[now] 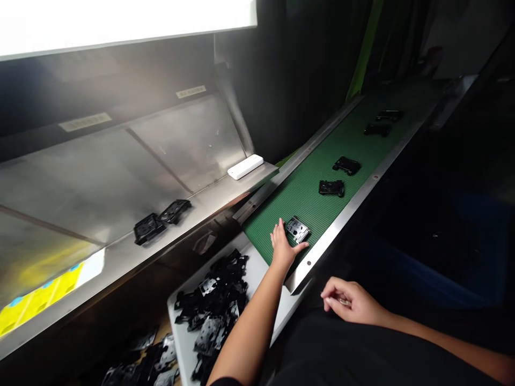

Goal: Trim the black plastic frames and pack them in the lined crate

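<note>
My left hand point(283, 247) reaches over the near end of a green conveyor belt point(277, 212), its fingers spread. Right beside it lies a black plastic part point(298, 229) with a shiny face, between the thumb and the fingers; whether they touch it I cannot tell. My right hand point(354, 301) is curled in front of my body, off the belt's edge. Something small and pale shows at its fingers, too small to name. Farther up the belt rest several similar black parts point(346, 165).
Below the belt end stands a white bin point(174, 316) heaped with black parts point(219, 300). On the metal shelf point(209, 206) at left lie two black parts point(148, 228), a white flat device point(245, 166) and a yellow sheet point(44, 295). A metal rail point(333, 225) edges the belt.
</note>
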Action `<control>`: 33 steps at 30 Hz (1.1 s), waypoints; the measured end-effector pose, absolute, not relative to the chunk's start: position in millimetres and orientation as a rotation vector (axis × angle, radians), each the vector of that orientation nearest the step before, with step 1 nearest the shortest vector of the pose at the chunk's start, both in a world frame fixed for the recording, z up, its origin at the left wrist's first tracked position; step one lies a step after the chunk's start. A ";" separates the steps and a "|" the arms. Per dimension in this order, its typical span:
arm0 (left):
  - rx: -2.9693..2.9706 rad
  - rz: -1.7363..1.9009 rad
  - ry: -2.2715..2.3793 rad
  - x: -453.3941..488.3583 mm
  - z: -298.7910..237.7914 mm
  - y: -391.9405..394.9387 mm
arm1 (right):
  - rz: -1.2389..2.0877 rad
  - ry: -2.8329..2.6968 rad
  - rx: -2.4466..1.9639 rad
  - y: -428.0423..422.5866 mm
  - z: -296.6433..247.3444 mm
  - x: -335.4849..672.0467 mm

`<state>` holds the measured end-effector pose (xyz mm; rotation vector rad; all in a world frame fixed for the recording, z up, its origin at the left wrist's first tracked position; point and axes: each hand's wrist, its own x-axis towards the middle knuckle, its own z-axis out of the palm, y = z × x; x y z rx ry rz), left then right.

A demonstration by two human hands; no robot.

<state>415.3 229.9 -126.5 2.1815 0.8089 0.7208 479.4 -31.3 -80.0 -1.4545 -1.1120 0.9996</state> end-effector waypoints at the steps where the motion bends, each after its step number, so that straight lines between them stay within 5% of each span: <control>1: 2.174 0.718 0.805 418.2 -124.4 228.2 | 0.978 -1.103 -1.458 -33.2 -80.3 486.4; 16: 2.211 0.970 0.847 359.8 -12.0 114.7 | 0.749 -1.325 -1.098 9.6 29.2 555.8; 33: 2.224 1.088 1.249 308.0 17.2 70.2 | 1.176 -1.247 -0.950 44.1 25.3 510.6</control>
